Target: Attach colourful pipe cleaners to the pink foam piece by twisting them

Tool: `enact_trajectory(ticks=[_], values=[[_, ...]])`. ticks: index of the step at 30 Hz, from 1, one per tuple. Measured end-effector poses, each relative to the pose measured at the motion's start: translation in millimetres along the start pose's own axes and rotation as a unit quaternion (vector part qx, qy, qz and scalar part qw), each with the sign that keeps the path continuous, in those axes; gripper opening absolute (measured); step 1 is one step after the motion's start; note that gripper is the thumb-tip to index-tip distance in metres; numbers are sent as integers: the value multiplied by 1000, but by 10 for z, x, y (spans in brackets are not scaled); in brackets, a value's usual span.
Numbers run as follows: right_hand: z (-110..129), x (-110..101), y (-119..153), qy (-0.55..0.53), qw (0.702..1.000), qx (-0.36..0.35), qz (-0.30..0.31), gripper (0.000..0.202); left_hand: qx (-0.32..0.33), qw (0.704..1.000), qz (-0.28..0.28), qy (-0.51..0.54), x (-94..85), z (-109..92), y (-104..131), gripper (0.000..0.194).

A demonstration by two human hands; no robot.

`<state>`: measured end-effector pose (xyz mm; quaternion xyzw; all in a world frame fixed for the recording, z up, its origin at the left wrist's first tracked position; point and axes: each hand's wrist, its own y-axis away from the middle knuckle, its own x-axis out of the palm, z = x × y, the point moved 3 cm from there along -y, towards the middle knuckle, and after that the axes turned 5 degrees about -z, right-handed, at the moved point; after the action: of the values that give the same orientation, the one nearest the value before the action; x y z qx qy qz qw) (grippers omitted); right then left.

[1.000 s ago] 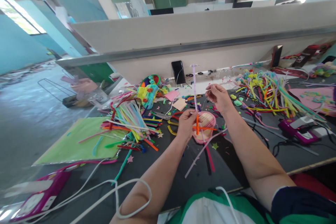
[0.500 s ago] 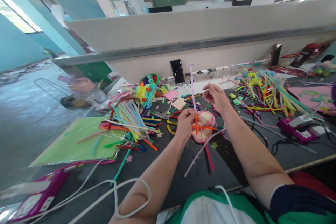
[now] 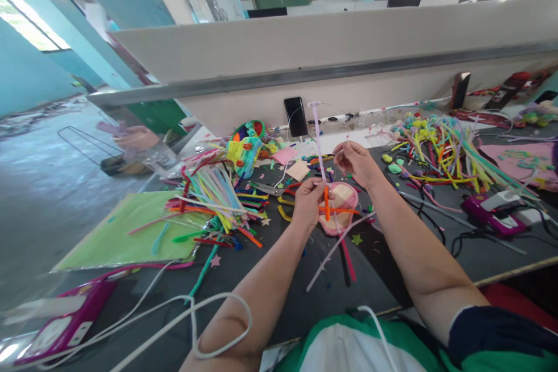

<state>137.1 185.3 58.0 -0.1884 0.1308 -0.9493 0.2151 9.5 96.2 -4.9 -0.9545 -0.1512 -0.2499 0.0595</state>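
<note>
Left grip on stem, bagged sheet leftward

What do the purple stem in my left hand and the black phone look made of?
Purple stem: probably chenille over wire, matte; edges look soft, yet it stands stiff. Black phone: likely a glass front, glossy, from its smooth dark face.

A bright window pierces the blue wall.
</note>
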Motion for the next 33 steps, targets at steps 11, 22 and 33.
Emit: enact_trajectory(ticks=[11, 22, 33], values=[[59, 7, 6, -11, 1000, -12, 12, 31, -1, 999, 19, 26, -8, -49, -11, 26], [30, -75, 4, 50, 998, 11, 21, 20, 3, 999, 16, 31, 6, -66, 4, 28], [-52, -40, 20, -27, 999, 11, 36, 25, 3, 999, 28, 14, 26, -90, 21, 29]])
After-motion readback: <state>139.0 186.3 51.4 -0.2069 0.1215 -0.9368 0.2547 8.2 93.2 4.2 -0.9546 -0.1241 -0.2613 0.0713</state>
